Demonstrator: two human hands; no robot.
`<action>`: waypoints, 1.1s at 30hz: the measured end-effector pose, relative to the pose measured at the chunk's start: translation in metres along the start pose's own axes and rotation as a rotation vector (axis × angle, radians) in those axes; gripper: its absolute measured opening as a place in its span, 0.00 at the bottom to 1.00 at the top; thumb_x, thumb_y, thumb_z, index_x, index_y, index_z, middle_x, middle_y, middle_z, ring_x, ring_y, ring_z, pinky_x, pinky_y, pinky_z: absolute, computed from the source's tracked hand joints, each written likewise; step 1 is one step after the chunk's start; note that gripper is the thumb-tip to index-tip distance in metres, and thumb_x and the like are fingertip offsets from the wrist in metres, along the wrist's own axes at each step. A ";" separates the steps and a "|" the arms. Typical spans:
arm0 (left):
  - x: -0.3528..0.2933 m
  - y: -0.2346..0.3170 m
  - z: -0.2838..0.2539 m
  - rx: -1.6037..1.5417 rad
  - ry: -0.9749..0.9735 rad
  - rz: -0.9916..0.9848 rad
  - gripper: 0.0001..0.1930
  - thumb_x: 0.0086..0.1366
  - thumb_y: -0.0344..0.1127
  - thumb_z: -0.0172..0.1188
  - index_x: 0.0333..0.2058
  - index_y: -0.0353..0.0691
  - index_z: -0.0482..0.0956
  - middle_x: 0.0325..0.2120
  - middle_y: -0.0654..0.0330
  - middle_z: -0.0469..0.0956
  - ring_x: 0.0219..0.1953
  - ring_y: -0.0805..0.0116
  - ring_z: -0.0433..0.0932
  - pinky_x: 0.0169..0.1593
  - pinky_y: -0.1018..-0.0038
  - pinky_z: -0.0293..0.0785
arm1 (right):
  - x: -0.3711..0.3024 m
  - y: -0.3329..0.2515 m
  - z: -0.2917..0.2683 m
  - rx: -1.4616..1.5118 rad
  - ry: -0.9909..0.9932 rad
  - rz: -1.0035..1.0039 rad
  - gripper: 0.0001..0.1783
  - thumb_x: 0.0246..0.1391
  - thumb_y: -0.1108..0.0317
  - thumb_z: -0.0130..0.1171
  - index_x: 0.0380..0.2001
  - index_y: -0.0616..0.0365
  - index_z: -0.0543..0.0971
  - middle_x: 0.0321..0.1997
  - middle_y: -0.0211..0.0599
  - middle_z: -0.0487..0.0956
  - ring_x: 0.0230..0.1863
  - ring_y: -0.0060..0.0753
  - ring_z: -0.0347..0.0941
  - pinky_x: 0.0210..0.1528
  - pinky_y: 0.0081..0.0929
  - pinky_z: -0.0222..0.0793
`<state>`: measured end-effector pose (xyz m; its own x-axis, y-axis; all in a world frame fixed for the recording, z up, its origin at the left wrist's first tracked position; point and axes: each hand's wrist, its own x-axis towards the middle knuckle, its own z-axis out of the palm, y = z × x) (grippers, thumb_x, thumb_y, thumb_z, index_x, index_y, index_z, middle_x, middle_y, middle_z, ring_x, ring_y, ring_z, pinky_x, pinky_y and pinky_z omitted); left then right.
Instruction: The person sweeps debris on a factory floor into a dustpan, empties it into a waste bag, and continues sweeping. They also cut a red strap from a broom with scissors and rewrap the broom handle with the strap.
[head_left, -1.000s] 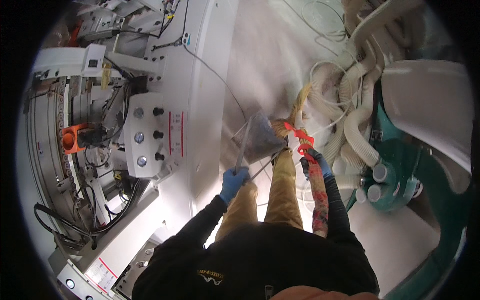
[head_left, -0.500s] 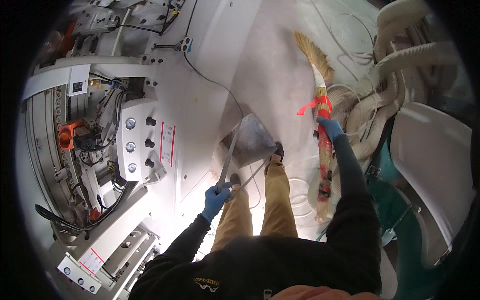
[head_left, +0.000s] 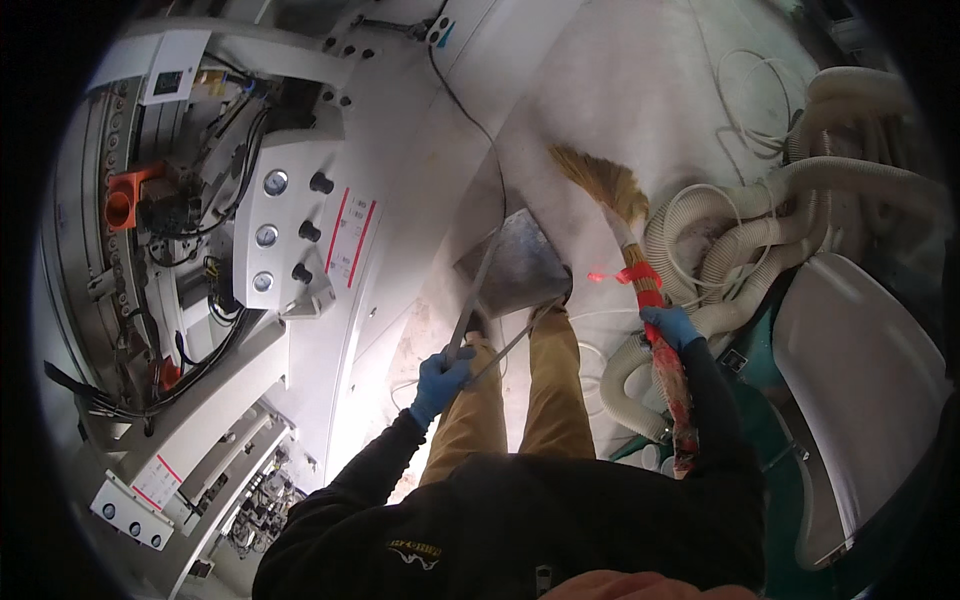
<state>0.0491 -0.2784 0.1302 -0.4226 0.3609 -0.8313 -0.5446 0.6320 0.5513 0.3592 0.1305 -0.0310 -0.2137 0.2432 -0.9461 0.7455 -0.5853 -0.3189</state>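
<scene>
My left hand (head_left: 440, 384), in a blue glove, is closed around the flat metal handle of a grey dustpan (head_left: 520, 268). The pan lies on the floor just ahead of my shoes, its handle strips slanting back towards me. My right hand (head_left: 672, 326), also blue-gloved, grips a straw broom (head_left: 640, 276) by its red-wrapped stick. The broom's fanned bristles point away and to the left, beyond the pan and apart from it. Its stick end is partly hidden by my right sleeve.
A white machine panel (head_left: 262, 205) with gauges and black knobs stands at left. A dark cable (head_left: 462, 110) runs down towards the pan. Ribbed beige hoses (head_left: 740, 245) coil at right, beside a green machine part (head_left: 765, 420) and a pale curved cover (head_left: 850, 350).
The broom has tilted, its bristle end swinging left and nearer to me. My right hand has come slightly closer with it. The left hand keeps its hold, and the view has shifted.
</scene>
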 end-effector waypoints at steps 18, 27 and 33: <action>-0.016 -0.031 -0.026 -0.143 0.022 -0.080 0.16 0.69 0.36 0.60 0.49 0.30 0.83 0.26 0.60 0.83 0.26 0.75 0.81 0.33 0.78 0.78 | 0.088 -0.078 0.096 -1.552 0.014 -0.255 0.19 0.54 0.62 0.57 0.44 0.62 0.84 0.47 0.57 0.85 0.49 0.52 0.84 0.53 0.45 0.79; -0.018 -0.039 -0.037 -0.128 0.005 -0.073 0.16 0.68 0.36 0.61 0.47 0.29 0.84 0.26 0.60 0.84 0.25 0.75 0.81 0.32 0.78 0.78 | -0.046 -0.051 -0.024 -1.522 0.423 0.030 0.20 0.59 0.59 0.58 0.50 0.61 0.77 0.48 0.56 0.85 0.49 0.56 0.84 0.50 0.50 0.78; -0.013 -0.027 -0.024 -0.096 0.006 -0.034 0.14 0.68 0.36 0.61 0.44 0.31 0.85 0.24 0.61 0.82 0.24 0.76 0.78 0.31 0.78 0.77 | -0.130 -0.042 -0.042 -1.126 0.383 -0.086 0.26 0.56 0.56 0.64 0.54 0.60 0.77 0.48 0.54 0.84 0.45 0.50 0.84 0.46 0.47 0.79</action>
<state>0.0524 -0.3165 0.1279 -0.4066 0.3359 -0.8496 -0.6254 0.5756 0.5268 0.3826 0.1557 0.1079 -0.2305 0.5756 -0.7846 0.9135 0.4057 0.0292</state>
